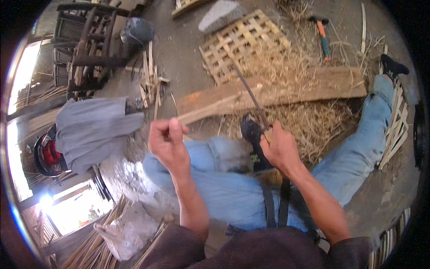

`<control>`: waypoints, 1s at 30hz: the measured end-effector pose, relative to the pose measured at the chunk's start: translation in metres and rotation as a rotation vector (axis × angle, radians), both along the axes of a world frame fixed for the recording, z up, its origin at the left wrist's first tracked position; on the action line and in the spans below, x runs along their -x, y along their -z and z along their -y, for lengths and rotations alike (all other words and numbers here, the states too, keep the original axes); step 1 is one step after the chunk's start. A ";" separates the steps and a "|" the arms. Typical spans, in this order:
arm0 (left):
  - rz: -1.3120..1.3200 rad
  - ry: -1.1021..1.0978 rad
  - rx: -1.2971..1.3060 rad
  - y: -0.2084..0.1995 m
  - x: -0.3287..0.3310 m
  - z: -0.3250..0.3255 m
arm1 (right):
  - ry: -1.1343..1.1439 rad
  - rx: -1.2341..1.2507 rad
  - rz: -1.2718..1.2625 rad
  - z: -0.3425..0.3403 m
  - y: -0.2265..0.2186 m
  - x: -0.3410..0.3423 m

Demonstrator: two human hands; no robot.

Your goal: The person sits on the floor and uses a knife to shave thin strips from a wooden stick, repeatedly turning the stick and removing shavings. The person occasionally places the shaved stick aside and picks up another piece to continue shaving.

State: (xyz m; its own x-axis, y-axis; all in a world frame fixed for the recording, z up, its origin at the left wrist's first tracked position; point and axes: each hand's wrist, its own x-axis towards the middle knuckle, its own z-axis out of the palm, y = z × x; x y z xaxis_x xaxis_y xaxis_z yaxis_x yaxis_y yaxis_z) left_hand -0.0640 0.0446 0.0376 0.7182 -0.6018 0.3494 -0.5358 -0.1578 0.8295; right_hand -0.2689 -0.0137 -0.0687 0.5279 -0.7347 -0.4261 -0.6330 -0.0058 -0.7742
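My left hand (169,142) is closed, thumb against fingers, on the near end of a pale wooden strip (209,110). The strip slants away to the right across a thick plank (331,85) lying on the floor. In my right hand (282,147) is the handle of a long knife with a thin, dark blade (251,93). Its blade points up and to the left, over the plank, and its tip reaches toward a woven lattice panel (242,40). The strip's far end is hard to make out against the plank.
Shavings (309,127) lie heaped around the plank. A hammer (321,39) rests beyond it, with a pale stone (220,15) by the lattice. My jeans-clad legs (358,148) flank the work. Left are grey cloth (96,130), loose strips (150,78) and a whitish sack (132,228).
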 end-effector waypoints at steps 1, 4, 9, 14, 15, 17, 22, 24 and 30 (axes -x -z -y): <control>0.004 -0.006 0.008 0.000 0.005 -0.002 | -0.028 -0.050 0.005 -0.009 -0.012 -0.001; 0.067 0.009 -0.102 0.000 -0.009 -0.010 | -0.049 -0.022 0.146 -0.021 -0.039 -0.021; -0.065 0.016 -0.172 -0.013 -0.010 -0.008 | -0.086 -0.039 0.380 -0.047 -0.091 -0.035; -0.269 -0.014 -0.110 -0.019 -0.007 0.000 | -0.082 -0.088 0.317 -0.045 -0.063 -0.035; -0.308 -0.021 -0.085 -0.017 -0.010 -0.002 | -0.105 -0.068 0.327 -0.044 -0.068 -0.030; -0.415 -0.002 -0.058 -0.014 -0.008 -0.008 | -0.115 -0.066 0.306 -0.044 -0.064 -0.021; -0.574 0.096 0.000 -0.015 -0.005 -0.007 | -0.132 -0.120 0.206 -0.014 -0.083 -0.015; -0.647 0.111 0.000 -0.014 -0.005 -0.012 | -0.223 -0.045 0.225 -0.006 -0.131 -0.011; -0.708 0.146 -0.003 -0.013 -0.015 -0.025 | -0.446 0.097 0.206 -0.014 -0.204 -0.006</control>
